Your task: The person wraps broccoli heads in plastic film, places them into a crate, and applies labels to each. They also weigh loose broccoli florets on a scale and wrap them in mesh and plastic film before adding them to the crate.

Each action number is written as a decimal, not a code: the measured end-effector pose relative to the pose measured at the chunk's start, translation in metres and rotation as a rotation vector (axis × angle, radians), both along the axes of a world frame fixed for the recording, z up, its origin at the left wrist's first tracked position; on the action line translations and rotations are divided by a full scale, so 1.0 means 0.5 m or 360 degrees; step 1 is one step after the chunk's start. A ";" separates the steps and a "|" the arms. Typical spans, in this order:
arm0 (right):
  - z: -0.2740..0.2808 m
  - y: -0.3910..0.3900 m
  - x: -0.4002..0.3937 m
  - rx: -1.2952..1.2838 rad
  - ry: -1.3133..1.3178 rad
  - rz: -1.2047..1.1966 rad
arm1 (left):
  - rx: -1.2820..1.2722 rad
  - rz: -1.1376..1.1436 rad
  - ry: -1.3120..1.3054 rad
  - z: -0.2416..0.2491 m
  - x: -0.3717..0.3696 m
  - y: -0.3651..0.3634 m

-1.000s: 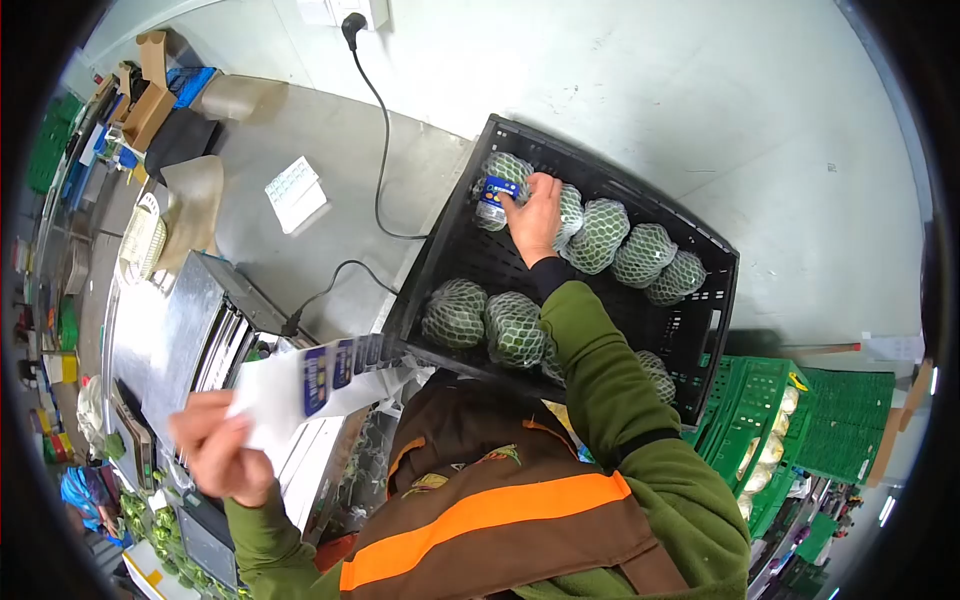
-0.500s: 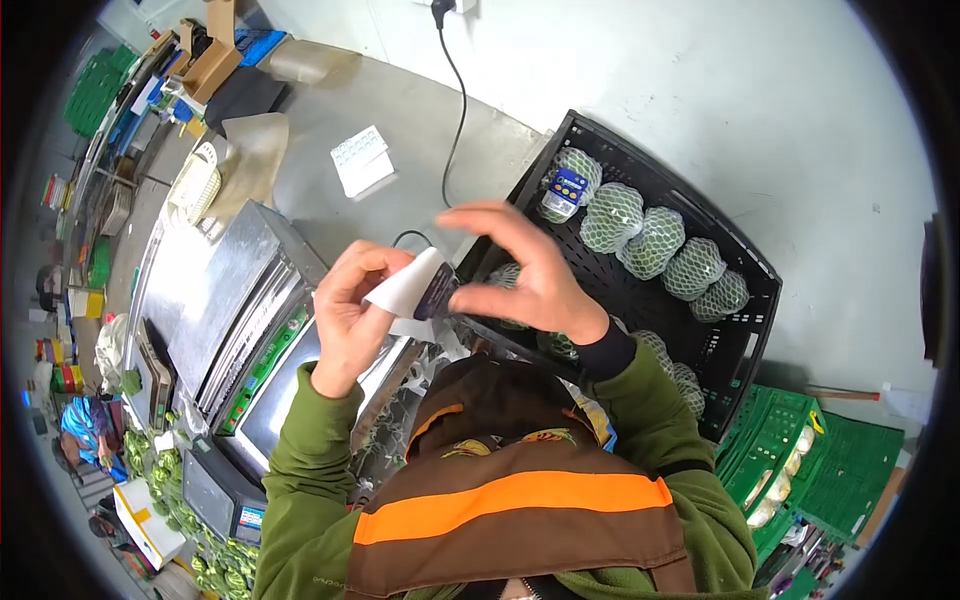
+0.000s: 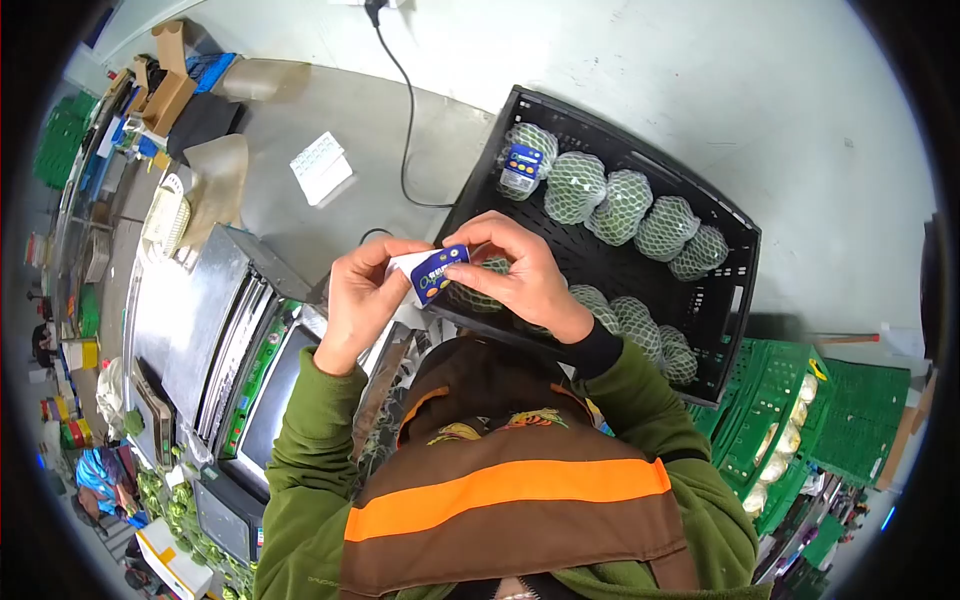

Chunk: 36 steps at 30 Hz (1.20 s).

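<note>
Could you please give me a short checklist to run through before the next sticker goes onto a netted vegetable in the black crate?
1. Sticker held: ok. The blue sticker is pinched between the left hand and the right hand.
2. Sticker free of its white backing strip: cannot tell; it looks part-peeled.
3. Crate within reach: ok. The black crate sits just beyond the hands.
4. Unlabelled vegetables left: ok. Only the far-left netted vegetable shows a label.
5. Sticker unfolded: cannot tell; fingers cover its edges.
</note>
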State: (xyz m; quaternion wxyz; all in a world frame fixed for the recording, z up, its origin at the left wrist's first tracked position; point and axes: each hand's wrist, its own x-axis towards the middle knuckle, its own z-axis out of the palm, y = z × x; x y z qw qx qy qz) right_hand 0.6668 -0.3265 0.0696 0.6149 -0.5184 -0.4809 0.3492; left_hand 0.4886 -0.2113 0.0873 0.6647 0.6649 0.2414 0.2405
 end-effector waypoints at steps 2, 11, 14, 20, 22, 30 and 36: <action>-0.004 -0.017 0.012 0.0117 -0.0237 -0.0152 | -0.0097 0.0017 0.0026 -0.017 0.011 -0.009; -0.095 -0.100 0.212 -0.0268 0.0591 -0.1010 | 0.1209 0.0137 0.0390 -0.074 -0.032 -0.005; -0.214 -0.093 0.322 -0.0569 0.0499 -0.0925 | 0.1436 0.0020 0.0385 -0.015 -0.032 -0.013; -0.359 -0.036 0.380 -0.0421 -0.0325 -0.1156 | 0.1031 0.0019 -0.0329 0.112 -0.073 -0.051; -0.321 -0.032 0.356 -0.0610 -0.0654 -0.1339 | 0.0848 0.0116 -0.0840 0.114 -0.098 -0.062; -0.192 -0.031 0.244 -0.0190 -0.0636 -0.1181 | 0.1009 -0.0088 0.0176 0.127 -0.035 -0.069; 0.053 -0.087 0.056 -0.0033 -0.0426 0.0261 | -0.0170 0.0046 -0.0091 -0.003 0.046 -0.107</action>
